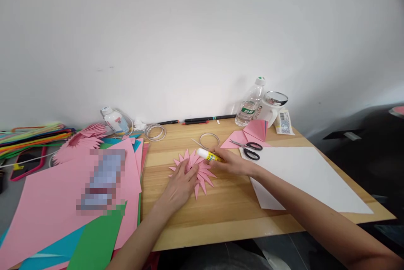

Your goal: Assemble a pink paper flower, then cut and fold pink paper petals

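Note:
A pink folded-paper star (207, 173) with several long points lies on the wooden table in front of me. My left hand (181, 183) is closed on its left half, with the fingertips at the middle and covering part of it. My right hand (232, 162) is wrapped around a yellow glue stick with a white cap end (210, 155), held over the star's upper right edge. Black-handled scissors (251, 151) lie just beyond that hand, partly over folded pink paper (255, 130). A large white sheet (296, 177) is under my right forearm.
At the left are stacked coloured paper (57, 190), a second pink paper ring (82, 139), pipe cleaners (31, 135) and a white bottle (115, 120). Along the wall stand a water bottle (251, 103) and a mug (268, 108), beside black pens (202, 119) and coiled wire (155, 132).

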Demonstrator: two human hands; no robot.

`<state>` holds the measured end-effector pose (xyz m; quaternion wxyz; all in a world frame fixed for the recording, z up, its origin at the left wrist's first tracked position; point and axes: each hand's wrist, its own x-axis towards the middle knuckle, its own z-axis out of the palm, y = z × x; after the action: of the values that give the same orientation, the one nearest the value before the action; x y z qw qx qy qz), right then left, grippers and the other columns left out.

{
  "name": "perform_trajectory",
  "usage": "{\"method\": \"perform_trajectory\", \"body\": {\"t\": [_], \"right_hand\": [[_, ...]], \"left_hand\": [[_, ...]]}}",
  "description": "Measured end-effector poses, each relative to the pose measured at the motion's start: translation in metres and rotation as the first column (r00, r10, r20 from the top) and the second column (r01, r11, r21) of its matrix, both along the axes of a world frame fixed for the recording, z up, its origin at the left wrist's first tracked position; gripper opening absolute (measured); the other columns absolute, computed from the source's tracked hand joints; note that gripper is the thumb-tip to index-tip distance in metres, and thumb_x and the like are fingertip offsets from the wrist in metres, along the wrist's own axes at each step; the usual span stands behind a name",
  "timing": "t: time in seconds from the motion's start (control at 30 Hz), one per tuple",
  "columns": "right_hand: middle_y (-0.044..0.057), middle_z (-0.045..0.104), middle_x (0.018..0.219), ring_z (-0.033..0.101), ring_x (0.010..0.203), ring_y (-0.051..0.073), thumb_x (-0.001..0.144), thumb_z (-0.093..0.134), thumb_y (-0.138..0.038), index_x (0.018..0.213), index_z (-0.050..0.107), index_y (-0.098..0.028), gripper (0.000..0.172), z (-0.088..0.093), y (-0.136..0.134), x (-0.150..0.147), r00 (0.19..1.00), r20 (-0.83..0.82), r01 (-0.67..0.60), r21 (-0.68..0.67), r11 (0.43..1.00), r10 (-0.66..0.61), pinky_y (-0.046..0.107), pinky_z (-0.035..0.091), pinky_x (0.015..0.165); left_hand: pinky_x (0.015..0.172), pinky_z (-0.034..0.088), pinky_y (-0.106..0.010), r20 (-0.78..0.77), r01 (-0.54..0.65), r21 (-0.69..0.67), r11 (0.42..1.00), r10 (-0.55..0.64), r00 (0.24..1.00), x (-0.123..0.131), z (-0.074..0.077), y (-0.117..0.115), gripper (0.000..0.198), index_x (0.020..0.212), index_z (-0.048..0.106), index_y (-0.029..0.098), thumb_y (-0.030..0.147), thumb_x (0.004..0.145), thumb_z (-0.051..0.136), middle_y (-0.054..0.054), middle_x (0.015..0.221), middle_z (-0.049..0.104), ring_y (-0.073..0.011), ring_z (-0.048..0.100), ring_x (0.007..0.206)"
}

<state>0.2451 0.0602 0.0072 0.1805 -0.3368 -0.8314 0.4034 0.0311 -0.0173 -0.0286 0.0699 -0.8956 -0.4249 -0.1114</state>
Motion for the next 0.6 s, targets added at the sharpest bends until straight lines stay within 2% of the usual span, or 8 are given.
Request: {"method": "perform_trajectory", "body": {"t": [0.13,0.27,0.4,0.5,0.6], "right_hand": [[0.0,0.056,0.08,0.048,0.07,0.014,0.083,0.047,-0.034,0.1,0.05,-0.019,0.023,-0.007,0.0,-0.003,1.0,-0.025,0.014,-0.044,0.999,-0.016,0.024,0.039,0.062],[-0.001,0.055,0.078,0.048,0.069,0.014,0.082,0.047,-0.032,0.102,0.05,-0.019,0.024,-0.008,-0.003,-0.003,0.998,-0.061,0.002,-0.074,0.997,-0.007,0.023,0.039,0.06],[0.001,0.057,0.085,0.051,0.073,0.015,0.08,0.048,-0.027,0.102,0.052,-0.019,0.023,-0.007,-0.007,-0.006,0.997,-0.077,-0.006,-0.079,0.997,0.0,0.025,0.041,0.064],[0.002,0.059,0.088,0.053,0.077,0.017,0.078,0.048,-0.022,0.104,0.053,-0.02,0.026,-0.004,-0.01,-0.008,0.997,-0.079,-0.012,-0.034,0.999,0.009,0.027,0.043,0.069],[0.005,0.06,0.09,0.054,0.081,0.018,0.077,0.05,-0.019,0.101,0.056,-0.018,0.025,-0.002,-0.009,-0.004,0.999,-0.038,0.014,0.111,0.994,-0.01,0.029,0.042,0.073]], "left_hand": [[0.093,0.041,-0.047,-0.021,-0.001,-0.001,1.0,0.001,1.0,-0.001,0.001,0.0,0.026,0.095,0.063,0.018,0.015,0.087,0.039,-0.005,0.122,0.053,-0.0293,0.038,0.119],[0.093,0.04,-0.048,-0.008,-0.007,-0.008,1.0,0.007,1.0,-0.002,-0.005,0.001,0.027,0.1,0.062,0.018,0.014,0.087,0.038,-0.004,0.125,0.052,-0.0317,0.038,0.119],[0.096,0.037,-0.047,0.008,-0.015,0.001,1.0,0.015,1.0,-0.004,-0.008,0.001,0.03,0.113,0.055,0.018,0.019,0.089,0.038,-0.004,0.13,0.049,-0.0309,0.037,0.122],[0.096,0.037,-0.045,0.015,-0.032,0.004,0.999,0.032,0.999,-0.004,-0.009,0.002,0.035,0.121,0.048,0.015,0.023,0.089,0.038,-0.008,0.13,0.048,-0.0302,0.038,0.122],[0.097,0.037,-0.044,0.011,-0.043,-0.003,0.999,0.043,0.999,-0.003,-0.009,0.002,0.035,0.121,0.048,0.012,0.023,0.089,0.038,-0.011,0.127,0.05,-0.0301,0.039,0.122]]}}
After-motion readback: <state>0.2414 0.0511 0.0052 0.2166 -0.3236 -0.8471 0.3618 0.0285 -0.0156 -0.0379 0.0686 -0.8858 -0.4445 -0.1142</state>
